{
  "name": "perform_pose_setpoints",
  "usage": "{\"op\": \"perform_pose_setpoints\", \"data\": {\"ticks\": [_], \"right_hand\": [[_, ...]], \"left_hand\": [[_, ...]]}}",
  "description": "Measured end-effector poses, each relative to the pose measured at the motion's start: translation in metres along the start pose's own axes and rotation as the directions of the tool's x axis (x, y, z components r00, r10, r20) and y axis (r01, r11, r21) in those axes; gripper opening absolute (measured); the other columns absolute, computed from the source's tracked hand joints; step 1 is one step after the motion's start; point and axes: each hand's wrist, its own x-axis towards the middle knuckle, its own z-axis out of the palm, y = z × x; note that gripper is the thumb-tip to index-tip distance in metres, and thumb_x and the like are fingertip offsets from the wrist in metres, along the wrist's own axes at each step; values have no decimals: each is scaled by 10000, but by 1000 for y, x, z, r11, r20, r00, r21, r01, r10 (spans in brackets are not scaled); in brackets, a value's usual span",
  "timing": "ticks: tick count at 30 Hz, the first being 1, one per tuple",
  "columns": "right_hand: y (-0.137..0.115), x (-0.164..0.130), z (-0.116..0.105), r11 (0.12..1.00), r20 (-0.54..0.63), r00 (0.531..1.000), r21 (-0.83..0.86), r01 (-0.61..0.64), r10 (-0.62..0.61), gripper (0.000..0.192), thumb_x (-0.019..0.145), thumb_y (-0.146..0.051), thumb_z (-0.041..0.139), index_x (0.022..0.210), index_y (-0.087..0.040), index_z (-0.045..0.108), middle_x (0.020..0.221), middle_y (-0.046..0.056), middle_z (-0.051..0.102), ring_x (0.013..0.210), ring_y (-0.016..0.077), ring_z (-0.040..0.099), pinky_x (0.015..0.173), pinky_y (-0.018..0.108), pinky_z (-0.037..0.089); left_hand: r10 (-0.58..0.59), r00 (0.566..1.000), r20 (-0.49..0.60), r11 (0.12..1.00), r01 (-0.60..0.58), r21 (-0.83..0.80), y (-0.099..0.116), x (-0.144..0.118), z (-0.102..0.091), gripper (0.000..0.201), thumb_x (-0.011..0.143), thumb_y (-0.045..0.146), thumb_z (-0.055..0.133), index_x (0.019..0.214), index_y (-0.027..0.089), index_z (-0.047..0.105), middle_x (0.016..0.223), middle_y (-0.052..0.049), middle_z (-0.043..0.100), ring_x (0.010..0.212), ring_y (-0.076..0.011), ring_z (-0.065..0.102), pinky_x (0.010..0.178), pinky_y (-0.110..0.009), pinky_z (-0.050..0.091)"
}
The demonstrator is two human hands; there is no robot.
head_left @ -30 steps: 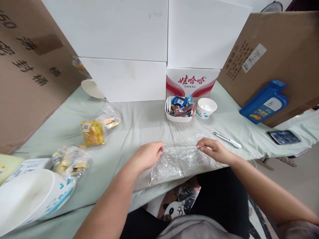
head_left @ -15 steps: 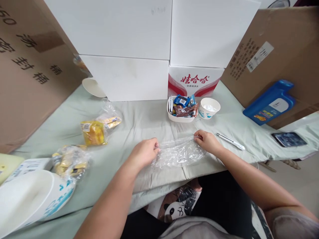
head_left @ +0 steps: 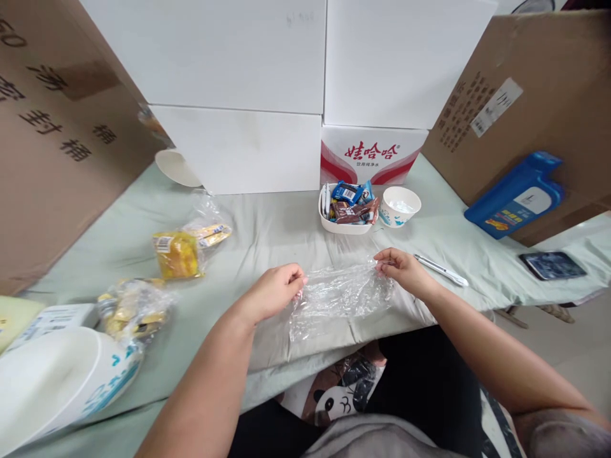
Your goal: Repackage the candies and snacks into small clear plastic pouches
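A clear, crinkled plastic bag (head_left: 337, 299) is stretched between my two hands just above the pale green tablecloth (head_left: 277, 235). My left hand (head_left: 274, 291) pinches its left top corner. My right hand (head_left: 400, 268) pinches the right top corner. The bag looks empty and hangs toward the table's near edge. Beyond the bag stands a white tray (head_left: 344, 226) filled with wrapped candies (head_left: 351, 203). A small paper cup (head_left: 400, 206) stands beside the tray on its right.
A silver pen (head_left: 442, 270) lies right of my right hand; a phone (head_left: 552, 264) and blue container (head_left: 515, 196) lie farther right. Yellow snack bags (head_left: 184, 249) and another bag (head_left: 133, 306) lie left. A large paper bowl (head_left: 62, 381) sits near left. Boxes (head_left: 238, 95) wall the back.
My hands drew the bag away from the table edge, then lifted its top corners slightly, letting it hang open wider. The right hand shifted up and a little right.
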Motion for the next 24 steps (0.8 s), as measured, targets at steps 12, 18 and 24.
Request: {"op": "perform_pose_setpoints", "data": {"ticks": [12,18,24], "right_hand": [[3,-14,5,990,-161,986,119,74,-54,445,790,-637,560,791,-193,598,494,-66,453,383,67,334,393,227,259],[12,-14,-9,997,-203,978,75,-22,37,387,697,-559,696,767,-197,581,507,-63,489,398,68,336,396,224,247],[18,-15,-17,999,-235,971,-12,-42,38,448,695,-625,656,790,-193,585,656,9,620,478,102,452,442,241,324]], "left_hand": [[-26,999,19,939,31,-343,1,1,5,247,637,302,609,788,223,430,604,49,587,587,-157,611,567,-271,458],[-76,995,57,971,87,-224,4,-2,2,186,648,236,568,807,211,475,609,46,596,554,-142,603,560,-260,456],[-106,992,69,993,109,-40,0,3,11,133,663,170,526,793,203,521,624,25,633,596,-153,641,557,-245,439]]}}
